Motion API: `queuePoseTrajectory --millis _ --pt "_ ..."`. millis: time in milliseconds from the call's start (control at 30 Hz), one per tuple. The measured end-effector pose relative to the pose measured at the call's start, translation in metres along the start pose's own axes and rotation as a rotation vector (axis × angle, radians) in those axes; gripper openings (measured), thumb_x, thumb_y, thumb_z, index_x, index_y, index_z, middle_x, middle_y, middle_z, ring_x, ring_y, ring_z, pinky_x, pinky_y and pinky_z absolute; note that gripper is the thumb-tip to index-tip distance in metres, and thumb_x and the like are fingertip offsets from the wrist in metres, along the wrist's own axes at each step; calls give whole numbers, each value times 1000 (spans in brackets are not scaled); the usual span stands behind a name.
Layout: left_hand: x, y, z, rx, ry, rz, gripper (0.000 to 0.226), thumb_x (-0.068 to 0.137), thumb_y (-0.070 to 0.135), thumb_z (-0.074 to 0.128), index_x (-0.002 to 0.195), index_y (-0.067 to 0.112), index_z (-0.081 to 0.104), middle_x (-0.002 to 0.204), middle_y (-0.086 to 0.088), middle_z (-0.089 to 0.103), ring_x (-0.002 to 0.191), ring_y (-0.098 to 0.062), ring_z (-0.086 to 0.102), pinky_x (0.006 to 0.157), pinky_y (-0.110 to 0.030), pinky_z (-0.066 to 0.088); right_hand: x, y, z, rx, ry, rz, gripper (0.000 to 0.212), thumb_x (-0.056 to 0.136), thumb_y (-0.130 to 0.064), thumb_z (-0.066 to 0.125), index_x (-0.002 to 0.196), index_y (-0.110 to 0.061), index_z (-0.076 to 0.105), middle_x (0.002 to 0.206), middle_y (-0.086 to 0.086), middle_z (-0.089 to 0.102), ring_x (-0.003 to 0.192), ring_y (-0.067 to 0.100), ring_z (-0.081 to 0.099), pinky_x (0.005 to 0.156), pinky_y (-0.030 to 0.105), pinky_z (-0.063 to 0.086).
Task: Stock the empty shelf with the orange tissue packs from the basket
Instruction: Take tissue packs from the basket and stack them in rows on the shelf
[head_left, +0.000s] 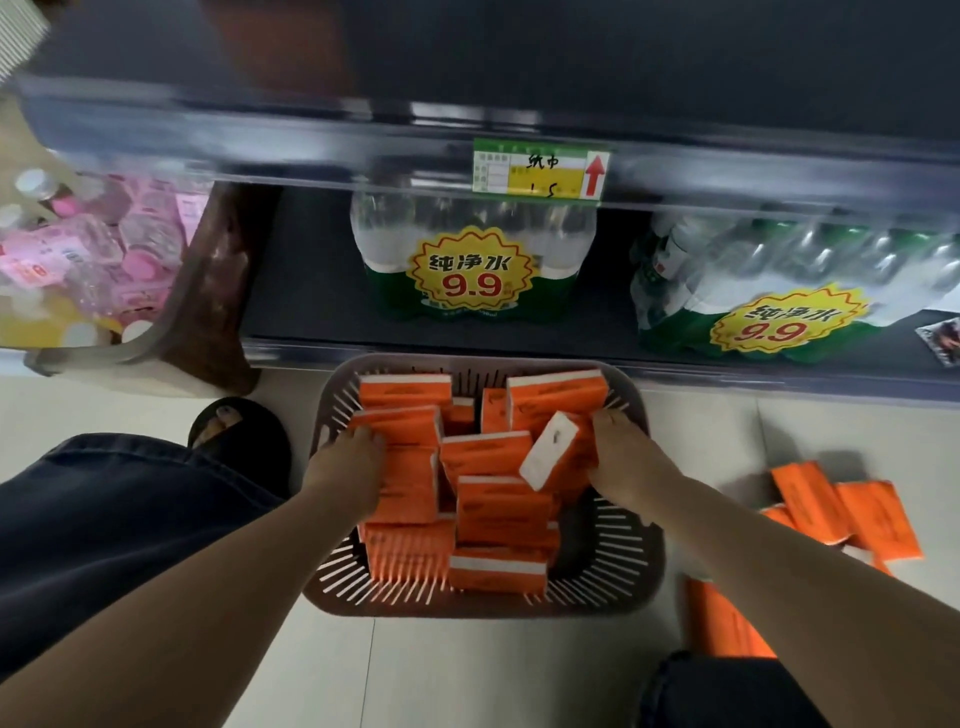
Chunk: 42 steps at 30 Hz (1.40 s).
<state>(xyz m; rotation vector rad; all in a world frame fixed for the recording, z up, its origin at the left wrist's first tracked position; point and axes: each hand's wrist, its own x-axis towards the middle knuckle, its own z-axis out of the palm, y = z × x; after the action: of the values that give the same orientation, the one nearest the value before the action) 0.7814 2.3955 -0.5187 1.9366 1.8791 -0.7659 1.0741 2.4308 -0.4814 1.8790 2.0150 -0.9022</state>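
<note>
Tissue packs (488, 452) lie jumbled in the basket (644, 519).
Left hand (348, 460) curls over a left-side pack (410, 423), right hand (623, 457) grips a tilted pack (548, 457); a loose hold could spill either onto the floor (467, 675).

Floor (467, 670): pale glossy tiles with thin joints.
Lower shelf (306, 291): dark, just above the floor.
Middle water pack (470, 270): upright on the lower shelf, yellow starburst sticker reading 9.9.
Right water pack (779, 291): tilted, same sticker.
Price label (540, 169): green and yellow, red arrow pointing up, above the middle water pack.
Grey bin (150, 338): far left, holding clear bottles with pink caps.
Light: dim on the shelving, brighter on the tiles.
</note>
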Motion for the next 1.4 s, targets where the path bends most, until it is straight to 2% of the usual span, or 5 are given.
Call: queuePoseTrajectory --millis 433,633,767,1100,1400 --pt "13 -5 1 79 14 50 37 92 26 51 127 13 53 133 -7 45 121 -25 48 96 -40 44 20 6 4 -41 -5 12 48 94 -33 53 137 -22 37 137 3 51 123 22 53 103 44 45" --pt "6 -12 -14 109 -24 131 51 85 36 61 130 17 50 135 -4 46 124 -23 47 99 -37 42 12 3 -11 -75 -18 -25 22 90 -32 58 110 -24 50 116 0 63 105 18 61 94 38 51" --pt "-6 -11 -28 -21 -49 108 43 85 30 61 126 20 52 122 -3 61 112 -21 60 89 -34 52 0 -3 -22 -49 -4 -87 18 87 -33 62 96 -31 47 107 -4 64 97 13 62 89 33 52" --pt "-35 -15 -74 -363 -28 21 39 87 30 61 123 17 54 110 -4 66 99 -19 63 86 -29 53 -22 -41 -49 29 -80 -188 50 84 -36 66 130 -29 47 126 -4 56 109 14 56 94 33 49" --pt "-54 -27 -108 -886 34 -12 48 79 34 76 119 18 56 104 0 67 97 -20 64 84 -33 52 -45 -85 -73 91 -105 -341 31 82 -34 68 109 -35 53 106 -13 58 98 8 58 76 22 47"
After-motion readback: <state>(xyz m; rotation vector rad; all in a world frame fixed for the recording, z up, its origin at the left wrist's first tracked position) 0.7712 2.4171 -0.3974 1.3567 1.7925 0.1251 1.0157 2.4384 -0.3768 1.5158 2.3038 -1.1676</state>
